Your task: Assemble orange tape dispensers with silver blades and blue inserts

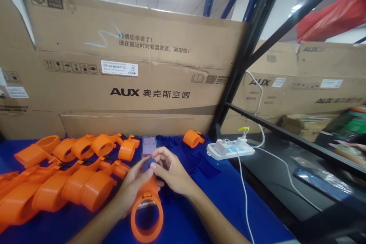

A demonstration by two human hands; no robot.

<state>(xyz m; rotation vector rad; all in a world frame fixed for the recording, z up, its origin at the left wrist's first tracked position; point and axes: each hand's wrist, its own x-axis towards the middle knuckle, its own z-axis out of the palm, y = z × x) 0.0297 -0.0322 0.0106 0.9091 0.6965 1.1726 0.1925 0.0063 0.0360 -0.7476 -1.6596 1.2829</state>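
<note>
My left hand [132, 187] grips the neck of an orange plastic ring-shaped part [147, 215], whose open ring points toward me over the blue table cover [217, 198]. My right hand [171, 173] is closed, its fingers pinching a small dark blue piece [147, 164] against the top of that orange part. Both hands meet at the middle of the table, thumbs touching the blue piece.
Several more orange parts [71, 175] lie in rows at the left, and one [193, 138] sits alone at the back. A phone [149, 146] lies behind my hands. A white power strip [230, 149] with cables sits right. Cardboard boxes [128, 68] wall the back; a dark shelf frame [286, 129] stands right.
</note>
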